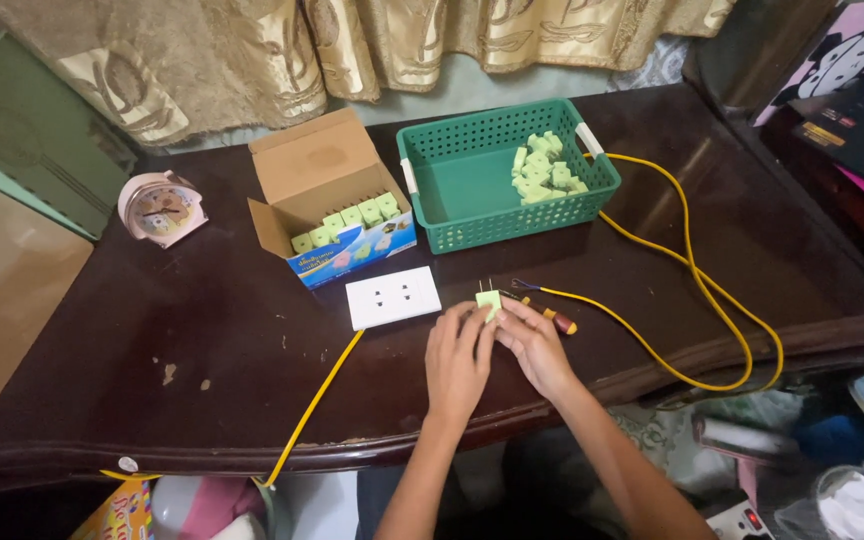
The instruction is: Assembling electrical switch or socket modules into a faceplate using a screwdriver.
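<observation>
While held, plug (489,301) prongs seemingly away.

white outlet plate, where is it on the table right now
In the head view the white outlet plate lies flat at table centre, before the open cardboard box, left of both hands.

Bare surface (132,340) lying open left of the hands. Ahead, white socket plate (393,297), cardboard box (330,195) and green basket (502,175) blocking. Yellow cable (692,270) looping across the right side.

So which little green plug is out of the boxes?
The green plug pinched between both hands, prongs up; the others sit in the cardboard box and green basket.
</observation>
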